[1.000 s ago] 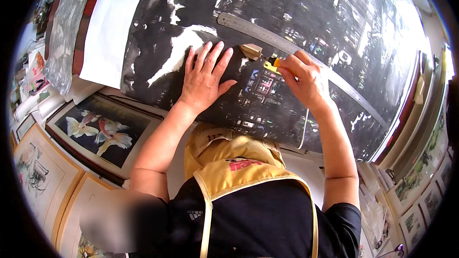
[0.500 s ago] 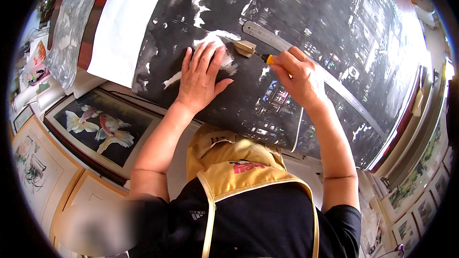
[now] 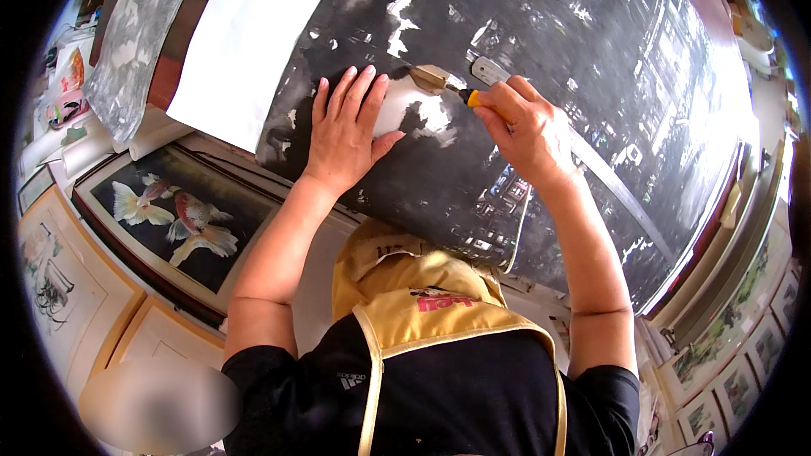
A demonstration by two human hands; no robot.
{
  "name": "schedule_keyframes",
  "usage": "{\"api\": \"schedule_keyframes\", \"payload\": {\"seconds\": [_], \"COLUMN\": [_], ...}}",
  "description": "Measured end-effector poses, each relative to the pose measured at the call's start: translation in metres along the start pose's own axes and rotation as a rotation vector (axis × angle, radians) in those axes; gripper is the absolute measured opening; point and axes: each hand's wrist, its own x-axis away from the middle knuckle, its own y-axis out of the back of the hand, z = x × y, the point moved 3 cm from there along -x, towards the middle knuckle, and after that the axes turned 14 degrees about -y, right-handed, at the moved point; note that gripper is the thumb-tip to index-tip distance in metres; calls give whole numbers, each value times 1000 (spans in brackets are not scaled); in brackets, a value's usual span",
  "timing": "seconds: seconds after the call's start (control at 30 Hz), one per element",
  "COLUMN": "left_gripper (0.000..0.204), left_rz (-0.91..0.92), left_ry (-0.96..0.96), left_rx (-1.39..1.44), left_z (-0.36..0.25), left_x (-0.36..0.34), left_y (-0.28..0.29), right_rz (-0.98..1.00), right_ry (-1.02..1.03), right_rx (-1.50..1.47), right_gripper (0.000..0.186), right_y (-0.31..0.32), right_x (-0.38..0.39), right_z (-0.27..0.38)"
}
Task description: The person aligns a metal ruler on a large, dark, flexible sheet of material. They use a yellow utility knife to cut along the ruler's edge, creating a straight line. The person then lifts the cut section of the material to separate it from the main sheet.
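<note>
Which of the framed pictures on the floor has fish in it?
The dark-framed picture below the left hand: pale and red fish on black. The light-framed one at far left shows a sketchy ink drawing instead.

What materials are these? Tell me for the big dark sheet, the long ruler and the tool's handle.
Dark sheet: apparently glossy printed paper or film; it shows glare.
Ruler: likely metal, a grey strip with a dull sheen.
Tool in the right hand: yellow, probably plastic handle.

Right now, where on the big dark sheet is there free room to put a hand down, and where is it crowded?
Free patches: the dark print beyond the metal ruler, toward its far right edge, and the white paper left of the left hand. Crowded: the middle, where the left hand lies flat beside the right hand gripping a yellow-handled knife at the ruler.
</note>
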Motion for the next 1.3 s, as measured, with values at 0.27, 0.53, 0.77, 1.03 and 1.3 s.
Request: {"api": "schedule_keyframes", "payload": {"seconds": [0.27,0.53,0.77,1.03,1.3], "left_gripper": [72,71,73,74,74], "left_rz": [-10,-39,-69,-125,-130], "left_ry": [51,88,160,165,163], "left_rx": [-42,-62,-68,0,11], "left_z": [29,52,64,69,69], "left_x": [8,10,14,16,17], "left_y": [6,15,18,16,19], "right_rz": [1,-21,-26,-34,-19], "right_ry": [34,85,100,122,95], "right_rx": [-3,3,24,7,43], "right_gripper": [10,8,8,10,10], "right_y": [-11,-23,-33,-46,-53], "right_x": [-23,-46,-66,-88,-99], "right_z": [23,51,71,90,104]}}
